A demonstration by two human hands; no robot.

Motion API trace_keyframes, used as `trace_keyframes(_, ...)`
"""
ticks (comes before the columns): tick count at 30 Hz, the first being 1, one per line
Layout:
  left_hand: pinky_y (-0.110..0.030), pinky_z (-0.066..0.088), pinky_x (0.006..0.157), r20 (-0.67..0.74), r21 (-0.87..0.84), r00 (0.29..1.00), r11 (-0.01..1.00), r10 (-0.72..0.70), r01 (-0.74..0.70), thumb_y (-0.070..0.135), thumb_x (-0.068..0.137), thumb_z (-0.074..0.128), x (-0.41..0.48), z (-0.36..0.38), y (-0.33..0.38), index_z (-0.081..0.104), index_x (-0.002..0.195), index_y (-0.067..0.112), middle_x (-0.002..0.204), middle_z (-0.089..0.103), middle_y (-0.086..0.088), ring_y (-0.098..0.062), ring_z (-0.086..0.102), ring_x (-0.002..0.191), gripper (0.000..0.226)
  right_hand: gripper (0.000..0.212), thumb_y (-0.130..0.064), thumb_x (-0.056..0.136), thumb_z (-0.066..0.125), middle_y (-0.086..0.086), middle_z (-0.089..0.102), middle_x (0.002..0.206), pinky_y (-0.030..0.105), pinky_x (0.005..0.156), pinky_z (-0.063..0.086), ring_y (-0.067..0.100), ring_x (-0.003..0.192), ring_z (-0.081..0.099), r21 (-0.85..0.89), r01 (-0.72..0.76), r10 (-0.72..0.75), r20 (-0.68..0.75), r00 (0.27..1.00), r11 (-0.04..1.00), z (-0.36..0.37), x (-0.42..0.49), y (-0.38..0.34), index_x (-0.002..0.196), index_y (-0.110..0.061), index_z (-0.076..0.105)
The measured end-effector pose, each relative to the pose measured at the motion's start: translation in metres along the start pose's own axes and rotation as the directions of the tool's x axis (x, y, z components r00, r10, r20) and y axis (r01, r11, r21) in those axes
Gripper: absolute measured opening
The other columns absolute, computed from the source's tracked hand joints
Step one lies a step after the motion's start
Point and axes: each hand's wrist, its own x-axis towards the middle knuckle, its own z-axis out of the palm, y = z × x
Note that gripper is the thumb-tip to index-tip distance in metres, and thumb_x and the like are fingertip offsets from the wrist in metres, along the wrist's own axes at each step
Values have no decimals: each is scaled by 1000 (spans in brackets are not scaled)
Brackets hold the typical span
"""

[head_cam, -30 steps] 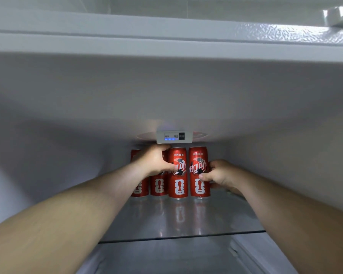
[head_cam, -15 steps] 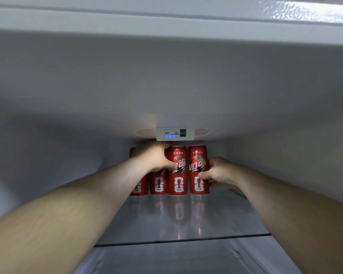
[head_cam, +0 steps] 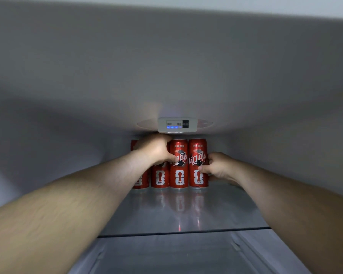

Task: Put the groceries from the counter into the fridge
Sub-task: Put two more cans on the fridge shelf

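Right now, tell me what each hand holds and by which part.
The left hand grips the upper half of the second can from the left. The right hand pinches the rightmost can at mid-height, on its right side.

Two forearms in view, both bare from frame edge to wrist. Left forearm: fine short hair along the upper side. Right forearm: mostly in shadow, surface detail unclear. Left hand and right hand: bare.
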Motion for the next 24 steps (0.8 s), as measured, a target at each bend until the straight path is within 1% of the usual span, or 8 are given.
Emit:
trace_keyframes(2,-29,45,91,-2,6,1000,1000,0,0,36,77,80,0,0,1,48,140,22,133,58,-2,-23,57,117,71,51,-14,87,72,13,64,125,53,100,50,32,114,63,-7,-5,5,-5,1000,1000,2,1,0,133,-8,50)
trace_keyframes(8,-31,46,92,3,-15,1000,1000,-11,11,35,78,79,1,3,2,47,140,22,133,58,-2,-23,58,116,71,49,-14,90,68,13,62,130,53,103,47,32,118,60,-29,-20,20,-1,1000,999,4,-1,-2,135,-9,48)
trace_keyframes(11,-30,46,91,-4,-9,1000,1000,-13,13,36,78,80,2,2,0,47,139,22,132,58,-3,-23,58,115,71,50,-16,92,67,13,61,131,51,100,50,32,117,60,-47,-38,38,4,999,998,2,-5,-4,137,-9,46)
trace_keyframes(14,-32,48,94,-13,8,1000,1000,-6,6,37,77,80,1,3,-1,46,140,23,134,57,-3,-23,58,116,73,51,-19,92,66,13,60,132,48,98,52,31,117,61,-66,-56,56,4,998,996,-1,-8,-5,138,-10,46)
trace_keyframes(17,-32,45,96,-6,8,1000,1000,20,-20,35,79,79,-3,2,-2,42,143,21,139,54,-4,-24,55,121,76,55,-20,89,70,11,60,132,47,99,51,30,118,60,-51,-65,66,3,998,997,-3,-12,-4,137,-10,46)
trace_keyframes(20,-36,46,100,-17,75,998,996,56,-55,36,79,78,-8,-3,-2,41,145,23,142,51,-4,-25,53,124,77,57,-21,87,73,10,61,131,47,98,51,29,117,59,-58,-72,72,-2,997,996,-4,-16,-3,136,-10,47)
trace_keyframes(22,-38,48,98,-27,133,997,988,77,-73,41,78,78,-12,-6,-3,42,143,26,141,52,-2,-24,54,122,76,57,-22,86,73,10,61,130,46,97,52,29,116,59,-79,-77,75,-28,997,994,-3,-19,-4,136,-10,48)
trace_keyframes(24,-35,49,95,-35,183,996,980,85,-77,45,78,76,-17,-12,-4,45,140,28,139,54,0,-23,55,120,71,55,-22,88,71,10,59,132,46,97,52,29,118,58,-98,-86,82,-49,995,991,-3,-22,-7,136,-9,47)
